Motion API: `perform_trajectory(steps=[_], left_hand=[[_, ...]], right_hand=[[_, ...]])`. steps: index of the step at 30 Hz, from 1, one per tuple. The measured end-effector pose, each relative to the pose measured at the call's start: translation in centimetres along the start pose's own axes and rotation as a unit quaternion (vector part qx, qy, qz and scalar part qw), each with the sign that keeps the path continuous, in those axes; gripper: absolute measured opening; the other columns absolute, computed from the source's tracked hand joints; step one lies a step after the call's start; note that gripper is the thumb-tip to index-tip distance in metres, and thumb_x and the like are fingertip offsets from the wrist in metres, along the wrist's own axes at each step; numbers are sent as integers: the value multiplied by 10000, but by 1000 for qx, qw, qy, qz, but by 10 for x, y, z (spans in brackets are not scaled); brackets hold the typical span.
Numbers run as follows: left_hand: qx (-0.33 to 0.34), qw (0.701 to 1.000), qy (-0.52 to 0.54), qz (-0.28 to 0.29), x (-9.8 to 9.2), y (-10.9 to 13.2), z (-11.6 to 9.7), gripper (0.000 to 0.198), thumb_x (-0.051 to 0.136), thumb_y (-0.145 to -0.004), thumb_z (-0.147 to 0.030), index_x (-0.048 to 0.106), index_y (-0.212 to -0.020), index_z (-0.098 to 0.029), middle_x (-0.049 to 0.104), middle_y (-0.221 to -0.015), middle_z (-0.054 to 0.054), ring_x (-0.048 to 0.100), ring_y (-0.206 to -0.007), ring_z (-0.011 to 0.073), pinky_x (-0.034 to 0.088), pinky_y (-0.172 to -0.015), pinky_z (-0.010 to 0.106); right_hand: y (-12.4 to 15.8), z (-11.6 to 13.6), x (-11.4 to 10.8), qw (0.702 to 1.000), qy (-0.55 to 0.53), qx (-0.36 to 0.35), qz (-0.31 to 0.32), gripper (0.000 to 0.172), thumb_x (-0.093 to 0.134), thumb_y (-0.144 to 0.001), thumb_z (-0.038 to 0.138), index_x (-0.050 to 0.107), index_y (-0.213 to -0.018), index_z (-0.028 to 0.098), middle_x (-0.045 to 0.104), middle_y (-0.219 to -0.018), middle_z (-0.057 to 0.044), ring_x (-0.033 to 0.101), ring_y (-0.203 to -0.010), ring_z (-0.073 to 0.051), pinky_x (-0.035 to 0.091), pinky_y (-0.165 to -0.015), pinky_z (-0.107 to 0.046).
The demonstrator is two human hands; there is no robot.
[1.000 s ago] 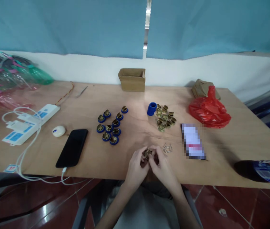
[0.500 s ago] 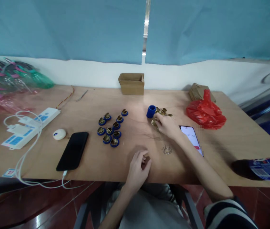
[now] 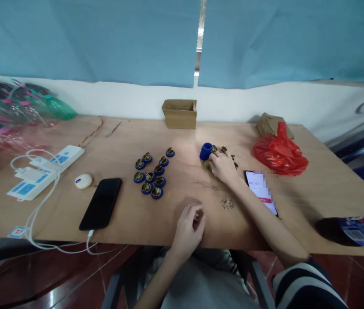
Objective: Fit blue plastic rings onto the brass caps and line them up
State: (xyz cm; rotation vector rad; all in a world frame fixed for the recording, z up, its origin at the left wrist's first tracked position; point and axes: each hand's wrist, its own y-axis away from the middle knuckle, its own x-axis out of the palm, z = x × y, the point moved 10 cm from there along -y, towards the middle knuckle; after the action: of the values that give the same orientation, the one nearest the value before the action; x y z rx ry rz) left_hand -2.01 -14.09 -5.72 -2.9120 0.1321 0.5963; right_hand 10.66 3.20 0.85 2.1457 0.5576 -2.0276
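Note:
My right hand (image 3: pixel 223 167) reaches over a group of small round brass-coloured pieces, fingers bent down and drawn together. One brass piece (image 3: pixel 206 164) shows beside its fingertips; whatever lies between them is hidden. Just behind the fingers stands a short stack of blue rings (image 3: pixel 206 151). More brass pieces (image 3: pixel 223 149) lie behind that hand. My left hand (image 3: pixel 190 225) rests near the table's front edge, loosely curled, with a gap between thumb and fingers and nothing visible inside. Left of centre sit several blue rings with upright brass pieces (image 3: pixel 150 176) in them. Thin metal rings (image 3: pixel 227 203) lie by my right forearm.
A small cardboard box (image 3: pixel 180 116) stands at the back. To the right are a lit phone (image 3: pixel 260 193), a red plastic bag (image 3: pixel 280 152) and a bottle (image 3: pixel 355 230) lying down. A dark phone (image 3: pixel 100 204), a power strip (image 3: pixel 48 174) and white cables occupy the left.
My right hand has shifted slightly among the brass pieces, its fingers still close to the blue stack. My left hand stays by the front edge. The whole view has moved a little.

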Motion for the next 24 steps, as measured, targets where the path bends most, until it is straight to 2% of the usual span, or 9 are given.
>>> perform_trajectory(steps=[6, 8, 10, 13, 15, 17, 20, 24], left_hand=[[-15, 1000, 5, 10, -3, -1, 0, 218, 568, -920, -174, 647, -1120, -207, 694, -1054, 71, 665, -851, 179, 558, -791, 312], [-23, 1000, -4, 14, -10, -3, 3, 195, 568, -935, -203, 655, -1110, -211, 705, -1011, 62, 669, -839, 180, 554, -781, 309], [-22, 999, -23, -4, -26, -7, 5, 180, 558, -952, -226, 662, -1099, -215, 713, -1005, 61, 673, -870, 189, 549, -788, 313], [-13, 995, -73, -72, -67, -19, 8, 181, 544, -970, -247, 664, -1101, -215, 706, -978, 61, 660, -862, 199, 546, -798, 332], [12, 983, -133, -128, -96, -30, 5, 181, 548, -969, -249, 661, -1104, -206, 701, -994, 74, 645, -889, 223, 544, -829, 364], [50, 960, -212, -174, -120, -40, -1, 179, 568, -955, -237, 659, -1102, -190, 699, -1076, 105, 618, -1014, 272, 518, -931, 424], [61, 928, -315, -192, -138, -58, 1, 229, 585, -939, -237, 657, -1144, -164, 676, -1163, 144, 558, -1099, 327, 476, -1005, 486], [35, 909, -385, -159, -139, -78, 18, 278, 596, -919, -242, 670, -1160, -124, 675, -1132, 174, 534, -1078, 355, 471, -998, 508]], right_hand=[[-1, 3, -3, 999, 37, -13, 7, 258, 483, -893, 39, 676, -1049, 107, 705, -1138, -186, 610, -1081, -301, 302, -930, -401], [-1, 5, -3, 998, 51, -23, 13, 292, 498, -862, 6, 679, -1070, 101, 708, -1138, -186, 618, -1076, -309, 302, -928, -411], [-1, 9, -4, 997, 64, -35, 20, 300, 510, -858, -2, 684, -1080, 98, 712, -1134, -185, 625, -1065, -314, 305, -919, -416], [-1, 17, -6, 995, 79, -53, 29, 281, 491, -907, 17, 703, -1071, 98, 720, -1118, -182, 629, -1053, -314, 305, -916, -416], [-1, 22, -7, 994, 86, -60, 33, 289, 470, -931, 21, 719, -1055, 98, 728, -1091, -180, 635, -1037, -313, 305, -910, -413], [-2, 26, -7, 993, 91, -64, 36, 300, 460, -938, 19, 733, -1037, 95, 734, -1066, -179, 643, -1015, -310, 307, -898, -410], [-4, 27, -9, 993, 94, -59, 36, 295, 465, -936, 25, 744, -1011, 82, 737, -1044, -187, 649, -1004, -315, 305, -900, -409], [-7, 20, -16, 995, 92, -36, 27, 258, 499, -915, 51, 732, -1024, 69, 734, -1070, -209, 646, -1016, -316, 304, -906, -401]])
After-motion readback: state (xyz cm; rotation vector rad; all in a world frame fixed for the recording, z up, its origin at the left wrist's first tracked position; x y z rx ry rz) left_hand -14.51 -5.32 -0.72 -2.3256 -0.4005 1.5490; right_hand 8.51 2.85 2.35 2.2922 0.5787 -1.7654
